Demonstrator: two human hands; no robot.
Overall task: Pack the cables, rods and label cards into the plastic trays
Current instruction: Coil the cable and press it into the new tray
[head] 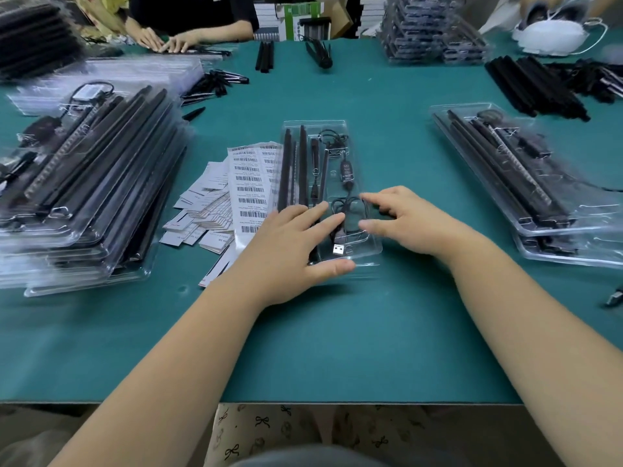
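— What lies on the green bench [337, 332], left to right?

— A tall stack of filled clear plastic trays [84, 183] at far left; then a loose fan of white barcode label cards [236, 190]; then the one clear plastic tray in hand [313, 124], holding long black rods [286, 163] and a black USB cable [347, 173]; further filled trays [505, 170] at right.

— And the hands?

— The left hand [296, 244] lies flat with straight fingers on the tray's near end, steadying it; the right hand [401, 220] curls round the cable's coiled loop, seating it.

— The step?

— Tucking the cable, I judge; next a label card should go in, taken singly from the fan.
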